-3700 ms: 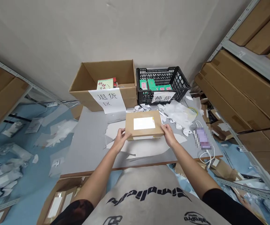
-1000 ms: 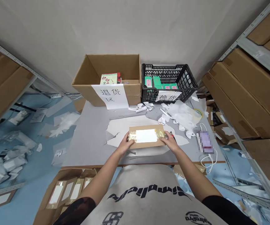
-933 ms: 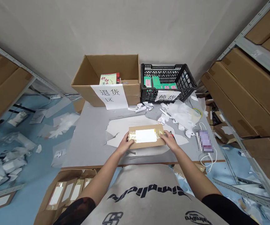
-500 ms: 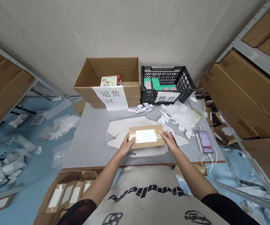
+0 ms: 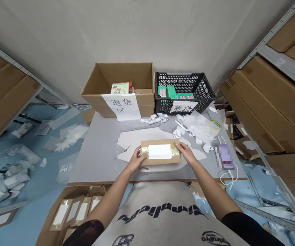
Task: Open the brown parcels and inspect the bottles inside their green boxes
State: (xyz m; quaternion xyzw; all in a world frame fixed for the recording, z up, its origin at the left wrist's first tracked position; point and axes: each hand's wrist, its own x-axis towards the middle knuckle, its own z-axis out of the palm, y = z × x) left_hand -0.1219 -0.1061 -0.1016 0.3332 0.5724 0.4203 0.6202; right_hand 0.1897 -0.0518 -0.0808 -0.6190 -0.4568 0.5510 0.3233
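Head view is showing a grey surface [image 5: 98, 150] stretching out under and ahead of both hands. Well beyond the left hand [image 5: 136, 159], at the far edge, an open cardboard box [image 5: 147, 102] is standing with a white paper sign hanging down its front. Well beyond the right hand [image 5: 186, 154], a black crate [image 5: 204, 91] is sitting just beside that box, also carrying a paper sign. A torn white sheet [image 5: 132, 140] is lying flat beneath and ahead of the hands. White paper scraps [image 5: 198, 126] are lying scattered ahead of the right hand and out to its right.

Between the two hands, a flat brown parcel [image 5: 160, 162] is lying on the torn sheet, its white label facing up. The left hand is gripping the parcel's left end, with the thumb resting on the shiny tape on top. The right hand is closing on the right end, fingers lying over the tape there. Both are holding the parcel, one at each short end, close to the near edge of the surface.
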